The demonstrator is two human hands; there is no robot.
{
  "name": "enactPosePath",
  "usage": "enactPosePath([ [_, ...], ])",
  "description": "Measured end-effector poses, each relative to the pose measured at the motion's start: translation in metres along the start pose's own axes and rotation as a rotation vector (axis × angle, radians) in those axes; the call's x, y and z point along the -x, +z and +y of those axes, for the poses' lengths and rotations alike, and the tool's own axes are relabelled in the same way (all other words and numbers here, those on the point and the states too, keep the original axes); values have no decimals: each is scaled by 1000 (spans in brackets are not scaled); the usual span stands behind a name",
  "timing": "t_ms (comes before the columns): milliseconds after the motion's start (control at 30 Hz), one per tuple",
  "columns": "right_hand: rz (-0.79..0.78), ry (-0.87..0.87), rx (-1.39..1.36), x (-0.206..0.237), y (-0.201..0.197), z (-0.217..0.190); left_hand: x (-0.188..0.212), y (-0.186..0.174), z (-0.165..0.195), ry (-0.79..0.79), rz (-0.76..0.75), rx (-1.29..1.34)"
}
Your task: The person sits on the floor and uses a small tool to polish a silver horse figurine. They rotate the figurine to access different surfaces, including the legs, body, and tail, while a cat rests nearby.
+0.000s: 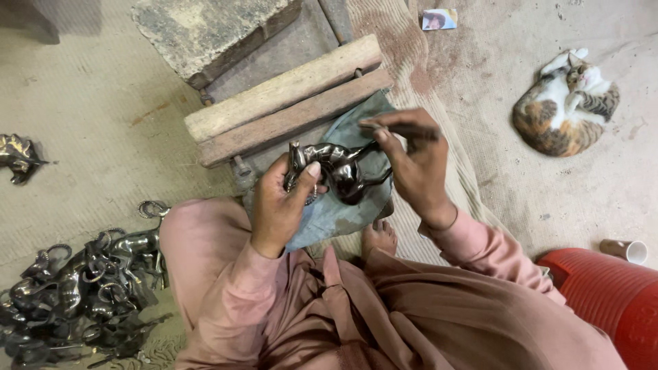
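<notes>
My left hand (277, 205) grips a dark shiny metal animal figurine (339, 171) by one end, thumb pressed on top. The figurine lies on its side over a grey-blue cloth (343, 209) on my lap. My right hand (415, 161) is closed on a thin dark tool (401, 128), held just above the figurine's legs and touching them with the fingertips. Both sleeves are pink. My bare foot (379, 236) shows below the cloth.
A wooden block rig (288, 99) with bolts lies in front, a stone slab (205, 31) behind it. A heap of similar metal figurines (82, 294) sits at lower left, one more (19, 157) at far left. A cat (565, 106) lies curled at right. A red plastic container (610, 294) and a small cup (625, 250) are at lower right.
</notes>
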State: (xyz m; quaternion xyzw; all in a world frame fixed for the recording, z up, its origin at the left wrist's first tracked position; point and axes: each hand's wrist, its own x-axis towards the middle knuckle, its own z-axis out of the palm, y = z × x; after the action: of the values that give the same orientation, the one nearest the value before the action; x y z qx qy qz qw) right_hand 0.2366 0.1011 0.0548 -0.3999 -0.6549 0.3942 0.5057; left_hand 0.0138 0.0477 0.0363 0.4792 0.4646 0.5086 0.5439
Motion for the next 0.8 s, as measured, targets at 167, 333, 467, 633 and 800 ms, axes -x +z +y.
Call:
enactPosePath([
  [167, 99, -55, -78, 36, 21, -15, 1, 9, 12, -121, 99, -35],
  [333, 168, 120, -46, 51, 32, -13, 2, 10, 20, -139, 78, -144],
  [467, 237, 96, -1, 51, 38, -11, 0, 10, 24, -229, 65, -192],
  [633, 263, 13, 32, 50, 43, -4, -3, 8, 25, -233, 29, -195],
  [800, 284, -2, 89, 54, 45, 1, -2, 7, 26, -249, 18, -230],
])
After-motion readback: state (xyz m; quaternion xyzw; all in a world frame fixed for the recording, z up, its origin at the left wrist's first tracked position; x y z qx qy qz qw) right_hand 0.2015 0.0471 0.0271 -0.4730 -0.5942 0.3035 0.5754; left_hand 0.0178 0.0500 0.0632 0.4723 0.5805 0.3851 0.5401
